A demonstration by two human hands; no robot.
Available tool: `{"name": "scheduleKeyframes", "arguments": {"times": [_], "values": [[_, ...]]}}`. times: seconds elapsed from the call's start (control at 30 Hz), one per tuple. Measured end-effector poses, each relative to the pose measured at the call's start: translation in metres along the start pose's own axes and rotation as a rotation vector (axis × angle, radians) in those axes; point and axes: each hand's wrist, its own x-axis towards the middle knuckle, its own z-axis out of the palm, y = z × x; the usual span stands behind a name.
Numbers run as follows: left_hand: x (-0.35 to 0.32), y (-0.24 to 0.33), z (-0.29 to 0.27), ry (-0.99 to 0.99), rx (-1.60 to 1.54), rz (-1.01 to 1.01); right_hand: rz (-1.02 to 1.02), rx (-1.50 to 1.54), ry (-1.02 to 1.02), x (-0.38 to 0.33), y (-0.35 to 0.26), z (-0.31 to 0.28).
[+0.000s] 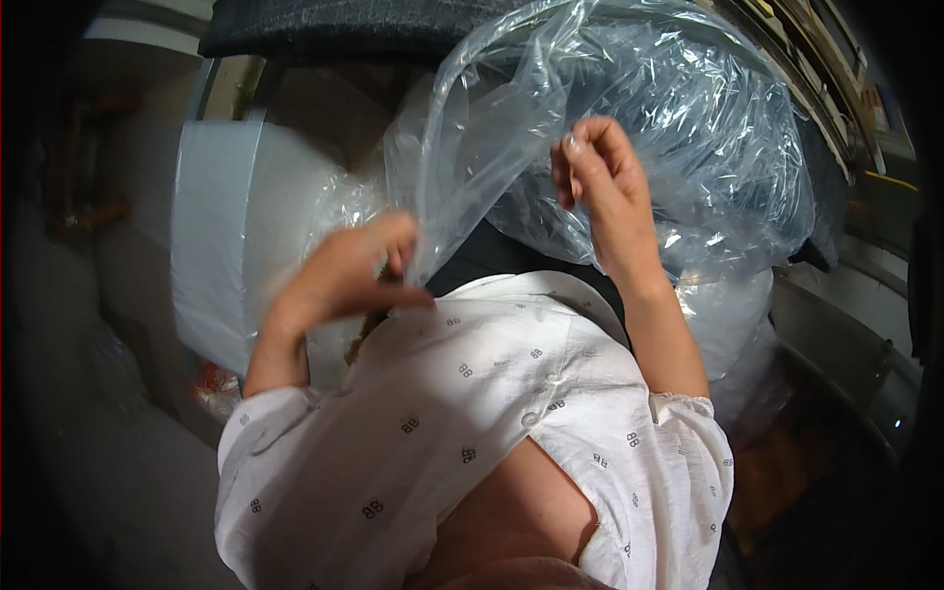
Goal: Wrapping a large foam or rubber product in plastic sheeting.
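A large crumpled sheet of clear plastic film (708,118) spreads in front of me, over something dark. My right hand (612,192) is raised in front of it, thumb and fingertips pressed together. Whatever they may pinch is too small or hidden to make out. Near the film's left edge is my left hand (344,270), smeared by motion. Its thumb stands apart from the fingers, and nothing shows between them.
A pale, plastic-wrapped block (211,226) stands at the left. Behind the film runs a dark padded edge (315,29). Long strips or boards (811,74) lie at the far right. A small red and clear packet (214,382) sits low on the left.
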Motion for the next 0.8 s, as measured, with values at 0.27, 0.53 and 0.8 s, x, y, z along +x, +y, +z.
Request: {"name": "scheduleKeyframes", "arguments": {"times": [0.27,0.53,0.8], "values": [[0.032,0.053,0.055,-0.066,-0.189,0.271,0.047,-0.532,-0.271,-0.082,-0.006,0.01],[0.092,0.098,-0.051,-0.105,-0.216,0.181,-0.045,-0.267,-0.03,-0.139,0.007,-0.034],[0.262,0.141,-0.088,0.094,0.988,1.165,-0.218,-0.237,0.187,-0.169,-0.005,-0.059]]}}
